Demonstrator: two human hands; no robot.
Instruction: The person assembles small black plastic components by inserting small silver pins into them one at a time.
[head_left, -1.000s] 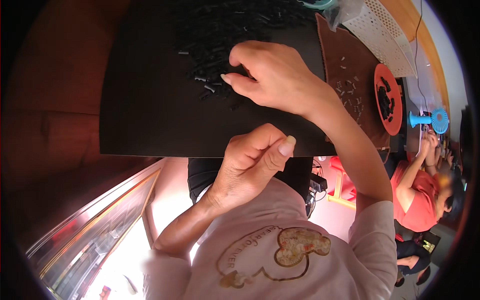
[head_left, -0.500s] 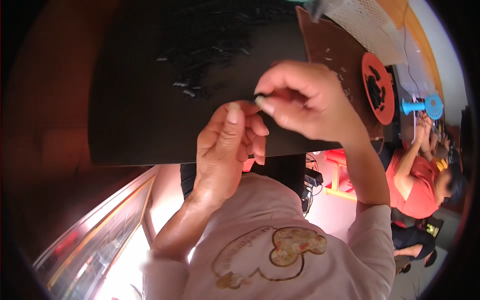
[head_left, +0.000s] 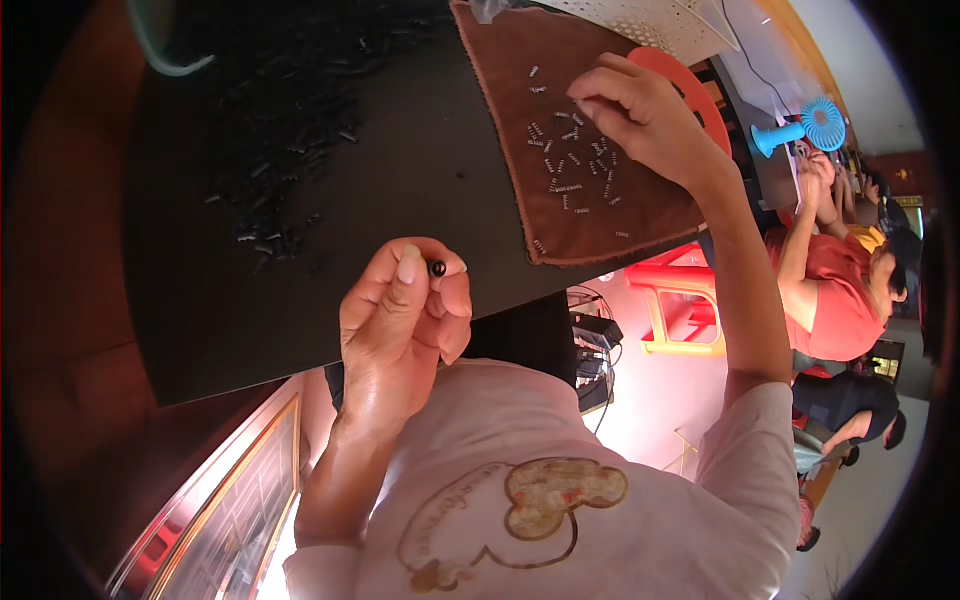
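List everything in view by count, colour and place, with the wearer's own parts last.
Table: one, black, upper middle
Loose pieces: many, black, table's left side
Held piece: one, black, in left fingertips
Cloth: one, brown, table's right side
Springs: many, silvery, scattered on cloth
Plate: one, red, behind right hand
Perforated basket: one, cream, top right
Fan: one, blue, right
Stool: one, red, beside table
Co-workers: several, coral and dark shirts, far right
Shirt: one, white, on wearer
Left hand: one, bare, near table edge
Right hand: one, bare, over cloth
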